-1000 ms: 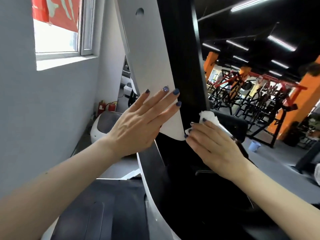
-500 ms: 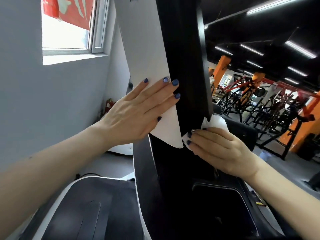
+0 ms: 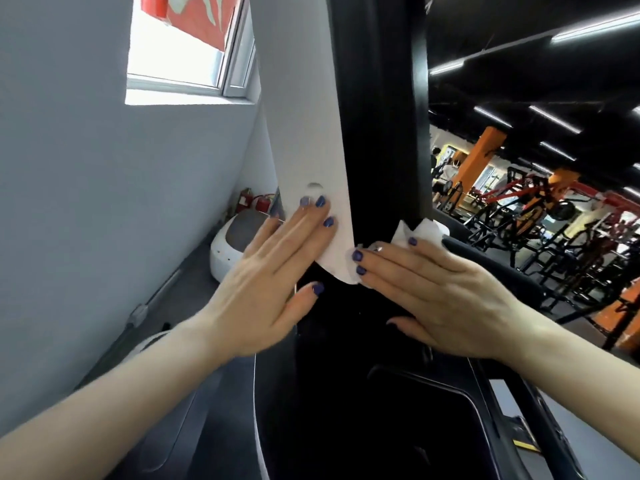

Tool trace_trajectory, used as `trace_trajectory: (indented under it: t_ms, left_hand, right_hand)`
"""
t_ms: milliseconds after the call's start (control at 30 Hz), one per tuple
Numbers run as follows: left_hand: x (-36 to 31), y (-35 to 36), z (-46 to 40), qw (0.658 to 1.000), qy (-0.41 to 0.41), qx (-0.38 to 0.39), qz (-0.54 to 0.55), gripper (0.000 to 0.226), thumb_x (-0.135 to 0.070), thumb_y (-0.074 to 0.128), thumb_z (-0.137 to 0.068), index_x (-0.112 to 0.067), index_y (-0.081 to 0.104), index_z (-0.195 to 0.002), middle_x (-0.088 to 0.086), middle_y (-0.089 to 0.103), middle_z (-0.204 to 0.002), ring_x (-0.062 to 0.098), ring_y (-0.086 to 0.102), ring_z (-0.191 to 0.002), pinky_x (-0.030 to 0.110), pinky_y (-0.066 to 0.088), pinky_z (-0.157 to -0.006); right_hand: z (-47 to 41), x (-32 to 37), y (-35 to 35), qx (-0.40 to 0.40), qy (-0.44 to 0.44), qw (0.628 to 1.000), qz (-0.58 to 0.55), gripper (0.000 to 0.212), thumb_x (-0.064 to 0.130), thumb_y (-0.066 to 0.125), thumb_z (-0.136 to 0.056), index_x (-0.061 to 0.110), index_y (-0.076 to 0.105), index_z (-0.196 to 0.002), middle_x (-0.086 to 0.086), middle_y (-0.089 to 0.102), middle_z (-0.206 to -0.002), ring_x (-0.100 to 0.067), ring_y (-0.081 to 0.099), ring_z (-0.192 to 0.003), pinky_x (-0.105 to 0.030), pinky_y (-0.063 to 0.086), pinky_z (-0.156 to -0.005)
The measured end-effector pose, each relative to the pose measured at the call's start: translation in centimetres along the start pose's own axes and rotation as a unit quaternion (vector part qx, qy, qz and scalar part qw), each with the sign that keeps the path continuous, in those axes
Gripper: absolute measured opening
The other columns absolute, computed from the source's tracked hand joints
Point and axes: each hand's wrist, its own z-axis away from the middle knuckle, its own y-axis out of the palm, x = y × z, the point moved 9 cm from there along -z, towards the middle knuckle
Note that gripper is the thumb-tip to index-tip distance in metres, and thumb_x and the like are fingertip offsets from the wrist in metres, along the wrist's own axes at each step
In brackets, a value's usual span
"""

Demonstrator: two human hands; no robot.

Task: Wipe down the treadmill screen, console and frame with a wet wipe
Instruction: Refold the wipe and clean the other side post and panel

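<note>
The treadmill's upright frame rises in front of me, with a white side panel (image 3: pixel 304 126) on the left and a black column (image 3: pixel 377 116) on the right. My left hand (image 3: pixel 266 289) lies flat on the lower end of the white panel, fingers straight. My right hand (image 3: pixel 433 289) presses a white wet wipe (image 3: pixel 420 230) against the black column with straight fingers; part of the wipe sticks out above the fingertips. The black console base (image 3: pixel 398 410) spreads out below both hands.
A grey wall (image 3: pixel 86 202) with a window (image 3: pixel 187 46) stands close on the left. Red fire extinguishers (image 3: pixel 254 202) and another white treadmill (image 3: pixel 232 244) sit on the floor behind. Weight machines (image 3: pixel 536 216) fill the gym at right.
My view has tilted and moved closer to the frame. The left hand has slid lower on the white panel. The right hand with the wipe stays on the black column's lower part.
</note>
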Motion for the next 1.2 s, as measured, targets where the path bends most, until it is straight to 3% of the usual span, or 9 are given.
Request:
trace_trajectory:
  t_ms: [100,200,333,533,733,933,1100,1200]
  left_hand:
    - [-1.8,1.8,3.3,0.997,-0.012,0.049,0.065,0.068,-0.032,0.044,-0.100,-0.010,0.018,-0.159,0.003,0.009,-0.169,0.024,0.008,-0.156,0.045,0.009,-0.126]
    - [-2.0,3.7,5.0,0.990,-0.039,0.095,0.100,0.063,-0.037,0.035,-0.104,-0.010,0.022,-0.159,0.000,0.010,-0.169,0.023,0.009,-0.156,0.048,0.010,-0.125]
    - [-1.5,4.5,5.2,0.987,-0.045,0.124,0.097,0.061,-0.046,0.021,-0.107,-0.012,0.028,-0.157,0.000,0.016,-0.168,0.019,0.010,-0.156,0.049,0.013,-0.124]
    - [-1.4,4.6,5.7,0.986,-0.062,0.113,0.107,0.061,-0.047,0.015,-0.107,-0.014,0.030,-0.157,-0.002,0.020,-0.167,0.017,0.012,-0.155,0.047,0.013,-0.125]
    - [-1.4,4.5,5.7,0.985,-0.071,0.108,0.117,0.061,-0.047,0.016,-0.107,-0.016,0.036,-0.155,-0.003,0.022,-0.167,0.016,0.013,-0.155,0.048,0.014,-0.124]
    - [-1.4,4.5,5.9,0.985,-0.076,0.103,0.113,0.054,-0.032,0.027,-0.104,-0.016,0.039,-0.154,-0.003,0.024,-0.166,0.014,0.013,-0.155,0.044,0.014,-0.124]
    - [-1.4,4.2,5.8,0.986,-0.075,0.094,0.112,0.054,-0.034,0.026,-0.105,-0.015,0.040,-0.153,-0.003,0.026,-0.165,0.014,0.014,-0.155,0.042,0.014,-0.124]
    - [-1.5,4.2,5.9,0.987,-0.074,0.094,0.103,0.053,-0.034,0.026,-0.106,-0.016,0.040,-0.154,-0.004,0.025,-0.165,0.013,0.014,-0.155,0.041,0.014,-0.124]
  right_hand:
    - [1.8,-1.4,0.1,0.016,0.000,1.000,0.001,0.067,0.042,0.040,-0.103,0.013,0.019,-0.159,-0.003,0.012,-0.168,-0.019,0.013,-0.154,-0.044,0.011,-0.125]
    - [-0.7,-1.1,-0.1,0.016,-0.010,0.997,0.070,0.070,0.048,0.032,-0.103,0.010,0.014,-0.160,-0.006,0.007,-0.168,-0.022,0.010,-0.154,-0.049,0.011,-0.123]
    - [-3.8,-0.6,-0.7,0.002,-0.040,0.991,0.124,0.071,0.052,0.021,-0.106,0.006,0.011,-0.160,-0.010,0.007,-0.168,-0.025,0.009,-0.155,-0.049,0.011,-0.124]
    - [0.1,-4.0,-1.2,0.015,-0.033,0.995,0.092,0.071,0.051,0.028,-0.104,0.013,0.010,-0.161,-0.004,0.004,-0.169,-0.022,0.007,-0.155,-0.050,0.011,-0.124]
    - [-6.4,-2.5,-2.1,-0.022,-0.036,0.991,0.130,0.071,0.052,0.016,-0.105,0.008,0.007,-0.160,-0.009,0.004,-0.168,-0.026,0.007,-0.155,-0.051,0.005,-0.123]
    - [-2.6,-5.7,-2.6,-0.033,-0.018,0.993,0.108,0.066,0.051,0.015,-0.107,0.012,0.009,-0.161,-0.005,0.004,-0.169,-0.023,0.005,-0.155,-0.050,0.003,-0.124]
    - [-7.6,-4.9,-3.5,-0.049,0.013,0.991,0.125,0.070,0.052,0.019,-0.105,0.009,0.010,-0.160,-0.008,0.007,-0.168,-0.027,0.009,-0.154,-0.053,0.006,-0.123]
    - [-8.0,-4.9,-3.8,-0.044,-0.012,0.990,0.137,0.070,0.053,0.016,-0.105,0.009,0.010,-0.160,-0.008,0.007,-0.168,-0.027,0.010,-0.154,-0.051,0.004,-0.123]
